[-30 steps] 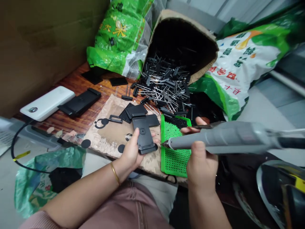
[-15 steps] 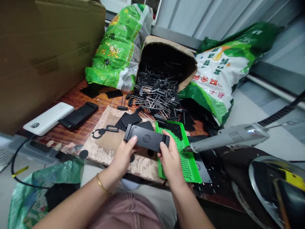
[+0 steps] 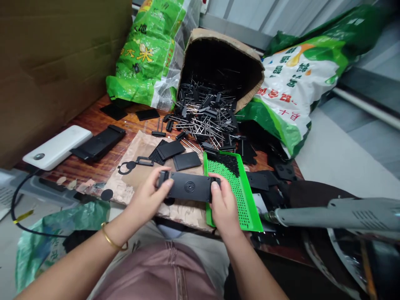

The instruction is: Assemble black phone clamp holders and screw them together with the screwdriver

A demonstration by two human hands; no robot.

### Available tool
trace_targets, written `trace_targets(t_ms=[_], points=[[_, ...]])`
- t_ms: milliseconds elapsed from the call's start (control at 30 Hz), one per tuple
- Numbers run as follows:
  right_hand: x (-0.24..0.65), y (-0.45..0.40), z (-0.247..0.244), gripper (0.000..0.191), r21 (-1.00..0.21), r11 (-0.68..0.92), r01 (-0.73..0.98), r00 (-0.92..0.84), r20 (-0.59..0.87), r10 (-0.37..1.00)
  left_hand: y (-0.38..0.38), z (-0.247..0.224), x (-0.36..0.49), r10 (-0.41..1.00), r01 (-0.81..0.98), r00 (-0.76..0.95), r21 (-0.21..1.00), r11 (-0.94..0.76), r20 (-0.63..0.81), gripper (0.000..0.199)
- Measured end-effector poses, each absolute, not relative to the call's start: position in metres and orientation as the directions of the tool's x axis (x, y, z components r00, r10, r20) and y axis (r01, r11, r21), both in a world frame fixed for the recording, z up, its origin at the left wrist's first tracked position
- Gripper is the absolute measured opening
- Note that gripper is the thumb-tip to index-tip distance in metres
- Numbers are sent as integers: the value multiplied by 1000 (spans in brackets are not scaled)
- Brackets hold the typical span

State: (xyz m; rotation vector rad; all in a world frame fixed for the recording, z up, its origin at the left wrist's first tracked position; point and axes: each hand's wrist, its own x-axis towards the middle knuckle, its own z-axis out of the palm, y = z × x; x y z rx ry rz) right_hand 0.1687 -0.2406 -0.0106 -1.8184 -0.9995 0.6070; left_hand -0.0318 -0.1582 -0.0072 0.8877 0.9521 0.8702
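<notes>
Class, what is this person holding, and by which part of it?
A black holder, gripped at its left end by the left hand and right end by the right.

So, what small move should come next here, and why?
Probably lower the black holder to the table beside the similar holder: left hand and right hand grip its ends, and neither holds the grey driver.

Cool, moderate light falls on the black holder (image 3: 200, 188) I grip; its source is out of view. Glints pick out the metal rods (image 3: 208, 130) and glossy green sack (image 3: 148, 54). The open box (image 3: 233, 39) is deep black inside, the large carton (image 3: 62, 66) dim. Wide-angle stretching skews the edges, where detail looks softer.
</notes>
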Motion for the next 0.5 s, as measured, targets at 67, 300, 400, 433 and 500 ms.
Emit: trace_targets(t_ms=[67, 300, 400, 433, 500], points=[[165, -239, -13, 37, -884, -235, 405, 563, 38, 825, -159, -9, -30, 917, -11, 348, 978, 210, -193, 43], [149, -243, -11, 39, -927, -223, 303, 607, 7, 795, -166, -12, -13, 850, -228, 422, 870, 437, -316, 48], [136, -249, -11, 41, -966, -236, 107, 560, -137, 817, -172, -12, 1, 797, -463, 441, 656, 596, -413, 34], [132, -251, -12, 43, -970, -238, 44, 521, -181, 834, -173, -12, 6, 794, -515, 448, 608, 605, -411, 29], [125, -256, -15, 48, -964, -260, -50, 440, -255, 861, -174, -11, 12, 802, -570, 462, 567, 595, -378, 25]])
